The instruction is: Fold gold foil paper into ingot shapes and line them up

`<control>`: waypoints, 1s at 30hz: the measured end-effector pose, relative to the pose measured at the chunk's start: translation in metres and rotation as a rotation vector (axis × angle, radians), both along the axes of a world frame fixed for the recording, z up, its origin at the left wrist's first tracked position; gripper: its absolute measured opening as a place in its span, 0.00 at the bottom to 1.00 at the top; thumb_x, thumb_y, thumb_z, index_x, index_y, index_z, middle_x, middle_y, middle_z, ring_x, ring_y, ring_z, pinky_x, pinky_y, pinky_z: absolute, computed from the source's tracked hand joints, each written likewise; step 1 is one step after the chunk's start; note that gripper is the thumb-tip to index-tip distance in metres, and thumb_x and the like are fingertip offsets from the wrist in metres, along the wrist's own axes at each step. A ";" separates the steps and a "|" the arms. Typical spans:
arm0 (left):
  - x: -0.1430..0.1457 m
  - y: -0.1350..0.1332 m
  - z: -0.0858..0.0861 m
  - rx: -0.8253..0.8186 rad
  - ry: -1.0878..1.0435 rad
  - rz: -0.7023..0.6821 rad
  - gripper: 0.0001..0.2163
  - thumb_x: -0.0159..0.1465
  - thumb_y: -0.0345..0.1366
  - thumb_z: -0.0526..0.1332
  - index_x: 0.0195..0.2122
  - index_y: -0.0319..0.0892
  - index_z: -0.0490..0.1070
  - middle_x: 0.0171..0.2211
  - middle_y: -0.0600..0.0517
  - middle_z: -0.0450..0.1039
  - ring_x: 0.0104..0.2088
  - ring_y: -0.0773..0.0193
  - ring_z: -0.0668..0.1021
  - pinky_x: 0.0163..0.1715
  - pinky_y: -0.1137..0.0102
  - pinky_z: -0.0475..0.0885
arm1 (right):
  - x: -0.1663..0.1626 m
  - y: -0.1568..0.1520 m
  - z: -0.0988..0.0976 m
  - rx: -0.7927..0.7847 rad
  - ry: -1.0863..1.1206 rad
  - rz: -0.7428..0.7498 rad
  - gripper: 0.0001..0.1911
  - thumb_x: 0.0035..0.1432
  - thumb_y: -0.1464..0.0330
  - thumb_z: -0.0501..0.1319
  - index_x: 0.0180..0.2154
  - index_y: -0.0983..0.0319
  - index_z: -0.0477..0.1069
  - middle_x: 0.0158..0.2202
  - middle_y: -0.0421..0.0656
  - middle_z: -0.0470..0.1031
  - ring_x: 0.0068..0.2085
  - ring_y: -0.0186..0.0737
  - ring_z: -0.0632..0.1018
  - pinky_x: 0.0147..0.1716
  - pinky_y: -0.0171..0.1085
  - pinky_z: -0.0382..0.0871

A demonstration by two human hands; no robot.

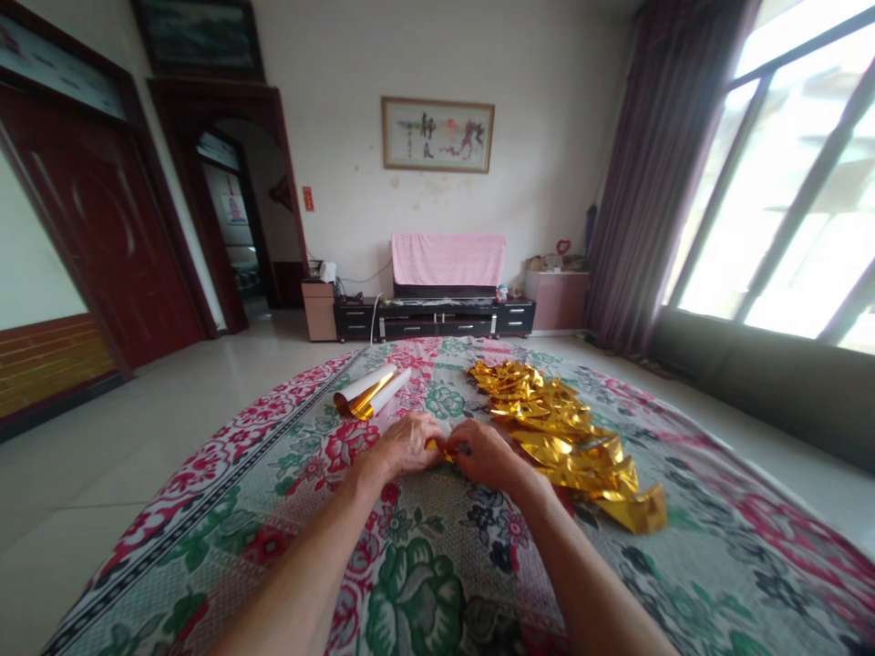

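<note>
Both hands meet over the middle of the flowered cloth (273, 428), fingers closed on one small piece of gold foil paper (448, 450). My left hand (411, 441) pinches its left side, and my right hand (484, 454) grips the right side; most of the piece is hidden by the fingers. Right of my right hand lies a long heap of folded gold foil pieces (557, 428), running from the far side toward me. Beyond my left hand are curled sheets of gold foil paper (373, 394) with white backs.
The cloth covers a rounded table. Past its far edge stands a low black cabinet (437, 326) with a pink cloth (447, 259) draped over something on top. A doorway is at left; a curtain (635, 182) and window are at right.
</note>
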State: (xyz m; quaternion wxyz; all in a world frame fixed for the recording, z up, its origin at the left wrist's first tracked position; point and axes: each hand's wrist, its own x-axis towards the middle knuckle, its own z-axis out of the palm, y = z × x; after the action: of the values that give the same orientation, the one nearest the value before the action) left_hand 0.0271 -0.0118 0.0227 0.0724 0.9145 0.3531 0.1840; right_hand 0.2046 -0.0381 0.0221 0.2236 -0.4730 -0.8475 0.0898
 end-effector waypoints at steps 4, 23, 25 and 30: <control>0.000 0.002 -0.004 0.033 0.012 0.004 0.08 0.57 0.34 0.56 0.32 0.45 0.75 0.33 0.51 0.72 0.39 0.64 0.72 0.44 0.70 0.65 | 0.004 -0.001 0.001 -0.034 0.016 -0.022 0.15 0.41 0.75 0.55 0.32 0.61 0.76 0.35 0.42 0.75 0.37 0.36 0.73 0.37 0.31 0.62; -0.004 0.004 -0.001 -0.023 -0.034 -0.020 0.09 0.55 0.29 0.56 0.30 0.44 0.76 0.32 0.54 0.74 0.36 0.67 0.73 0.42 0.74 0.66 | 0.000 -0.001 0.007 0.006 0.064 -0.148 0.16 0.46 0.77 0.52 0.32 0.61 0.76 0.32 0.42 0.78 0.35 0.35 0.75 0.35 0.30 0.62; -0.007 0.004 0.001 -0.044 -0.031 -0.015 0.09 0.55 0.29 0.56 0.30 0.44 0.76 0.33 0.54 0.75 0.36 0.67 0.73 0.41 0.74 0.66 | 0.001 0.001 0.007 0.042 0.086 -0.203 0.16 0.46 0.79 0.51 0.32 0.62 0.75 0.32 0.43 0.77 0.36 0.36 0.75 0.37 0.29 0.61; -0.011 0.003 0.005 -0.122 -0.029 -0.010 0.09 0.53 0.29 0.57 0.31 0.43 0.77 0.35 0.52 0.74 0.36 0.66 0.74 0.40 0.75 0.67 | -0.003 0.002 0.004 0.024 0.070 -0.454 0.16 0.46 0.78 0.53 0.38 0.66 0.72 0.34 0.47 0.76 0.37 0.40 0.75 0.35 0.32 0.62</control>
State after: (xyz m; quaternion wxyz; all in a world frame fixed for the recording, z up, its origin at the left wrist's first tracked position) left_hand 0.0158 -0.0092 0.0281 0.1342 0.9074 0.3579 0.1749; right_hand 0.2018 -0.0359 0.0258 0.2730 -0.6455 -0.7120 0.0433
